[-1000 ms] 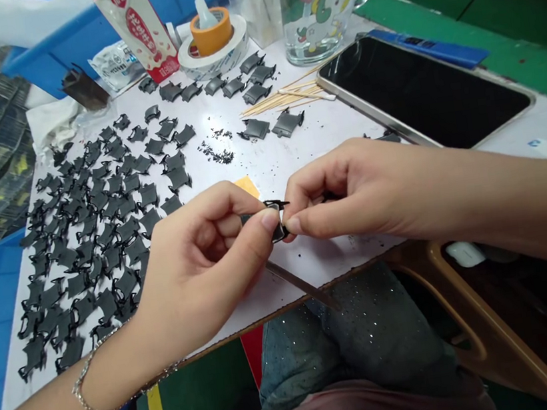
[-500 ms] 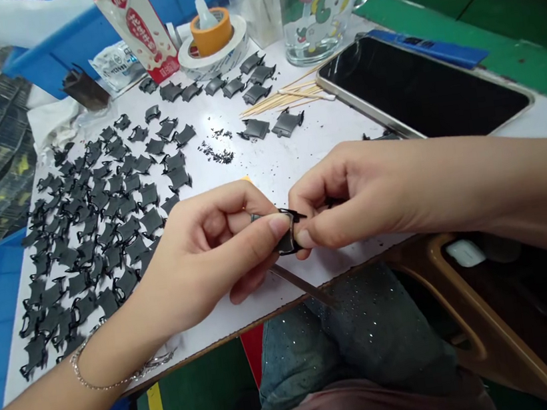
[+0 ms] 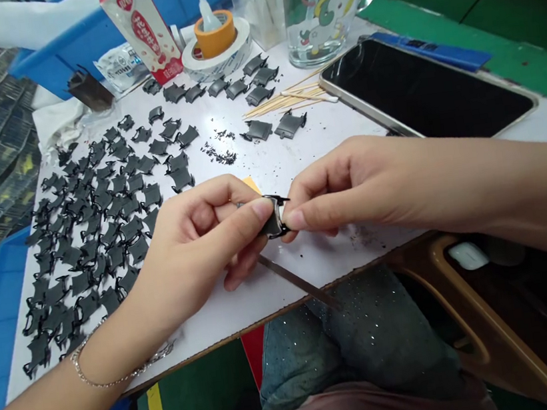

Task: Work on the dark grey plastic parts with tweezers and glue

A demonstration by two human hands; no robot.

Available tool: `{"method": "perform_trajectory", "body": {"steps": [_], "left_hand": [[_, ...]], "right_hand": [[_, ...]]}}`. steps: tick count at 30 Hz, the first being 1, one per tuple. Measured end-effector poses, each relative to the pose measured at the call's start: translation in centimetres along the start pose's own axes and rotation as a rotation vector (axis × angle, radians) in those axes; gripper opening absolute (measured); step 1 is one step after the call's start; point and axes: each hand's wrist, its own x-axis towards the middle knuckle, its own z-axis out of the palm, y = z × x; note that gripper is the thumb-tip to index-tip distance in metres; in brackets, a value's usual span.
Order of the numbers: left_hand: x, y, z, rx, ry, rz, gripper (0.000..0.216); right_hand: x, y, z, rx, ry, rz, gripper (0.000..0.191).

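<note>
The left hand (image 3: 198,242) pinches a black part (image 3: 271,219) between thumb and forefinger, left of the phone (image 3: 427,87) and nearer the person; the right hand (image 3: 336,186), just on the phone's near side, has thumb and forefinger closed on the part's other end. Far left of the phone, loose pieces (image 3: 130,228) crowd the table (image 3: 251,302). Bare surface with crumbs (image 3: 219,151) opens between pieces and phone. Nearer than the phone, a metal strip (image 3: 298,282) juts past the table's near edge.
</note>
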Motion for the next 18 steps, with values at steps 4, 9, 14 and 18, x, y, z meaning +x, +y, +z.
{"method": "perform_trajectory", "body": {"steps": [4,9,14,18], "left_hand": [[0.0,-0.4,-0.1,0.053,0.101,0.051,0.019],[-0.3,-0.7,0.0,0.102,0.131,0.09,0.019],[-0.6,-0.8,0.4,0.168,0.149,0.128,0.018],[-0.6,-0.8,0.6,0.197,0.151,0.131,0.018]], "right_hand": [[0.3,0.6,0.2,0.024,0.058,-0.051,0.02],[0.4,0.8,0.6,-0.005,0.089,-0.103,0.017],[-0.1,0.4,1.3,-0.059,0.169,-0.139,0.017],[-0.4,0.3,1.6,-0.085,0.204,-0.153,0.016]]}}
